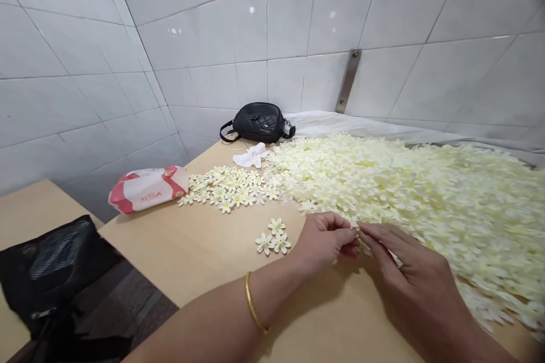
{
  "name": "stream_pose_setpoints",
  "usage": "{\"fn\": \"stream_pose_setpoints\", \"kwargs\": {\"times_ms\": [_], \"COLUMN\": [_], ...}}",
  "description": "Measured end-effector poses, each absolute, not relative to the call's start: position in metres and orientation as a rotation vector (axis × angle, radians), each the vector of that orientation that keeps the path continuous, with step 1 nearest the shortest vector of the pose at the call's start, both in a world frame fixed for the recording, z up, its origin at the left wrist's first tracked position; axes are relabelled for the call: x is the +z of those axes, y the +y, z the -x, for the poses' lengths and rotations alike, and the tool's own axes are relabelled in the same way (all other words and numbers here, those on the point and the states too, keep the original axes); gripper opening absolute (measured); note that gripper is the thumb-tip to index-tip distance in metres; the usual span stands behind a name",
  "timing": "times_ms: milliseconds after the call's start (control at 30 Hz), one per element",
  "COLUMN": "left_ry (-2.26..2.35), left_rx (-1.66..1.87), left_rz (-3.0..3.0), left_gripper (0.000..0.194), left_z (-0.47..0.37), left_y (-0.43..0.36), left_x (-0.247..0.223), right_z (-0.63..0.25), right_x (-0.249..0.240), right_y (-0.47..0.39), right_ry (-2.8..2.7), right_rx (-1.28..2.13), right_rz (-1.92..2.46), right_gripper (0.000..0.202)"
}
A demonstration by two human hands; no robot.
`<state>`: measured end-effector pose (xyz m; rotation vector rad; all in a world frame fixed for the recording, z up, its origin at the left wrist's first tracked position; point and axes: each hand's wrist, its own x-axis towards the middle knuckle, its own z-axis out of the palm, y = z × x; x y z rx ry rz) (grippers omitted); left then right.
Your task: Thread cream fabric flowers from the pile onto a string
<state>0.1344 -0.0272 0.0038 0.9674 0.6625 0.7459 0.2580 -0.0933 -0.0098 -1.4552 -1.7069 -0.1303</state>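
Both hands meet at the near edge of a large heap of pale yellow flowers (383, 176). My left hand (326, 238), with a gold bangle (254, 303) on its wrist, has its thumb and fingers pinched together. The fingertips of my right hand (409, 261) are pressed together against those of the left. Whatever is between the fingertips is too small and covered to make out. Three loose flowers (275, 236) lie on the wooden table (204, 244) left of my left hand. A smaller spread of flowers (232, 186) sits farther back.
A red and white packet (149, 189) lies at the table's left edge. A black bag (258, 122) and a crumpled white tissue (251, 156) are at the back, near the tiled wall. Another black bag (55, 266) is at the lower left, beyond the table edge.
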Motion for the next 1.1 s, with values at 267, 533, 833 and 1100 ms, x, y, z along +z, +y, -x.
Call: {"fn": "stream_pose_setpoints", "kwargs": {"times_ms": [267,533,833,1100], "left_ry": [0.630,0.617,0.639,0.676], "left_rx": [0.677,0.621,0.619,0.667], "left_rz": [-0.962,-1.053,-1.061,-1.001], "left_gripper": [0.017,0.010,0.006,0.009], "left_z": [-0.133,-0.130,-0.132,-0.133], "left_y": [-0.026,-0.028,-0.027,-0.026], "left_x": [0.005,0.010,0.008,0.005], "right_z": [-0.259,-0.261,-0.258,-0.255], "right_x": [0.008,0.010,0.011,0.010], "right_y": [-0.096,-0.098,-0.099,-0.097], "right_ry": [-1.686,-1.713,-1.550,-1.577], "right_rx": [0.255,0.176,0.449,0.512], "right_rz": [1.485,1.491,1.450,1.435], "right_gripper": [0.023,0.023,0.027,0.025]}}
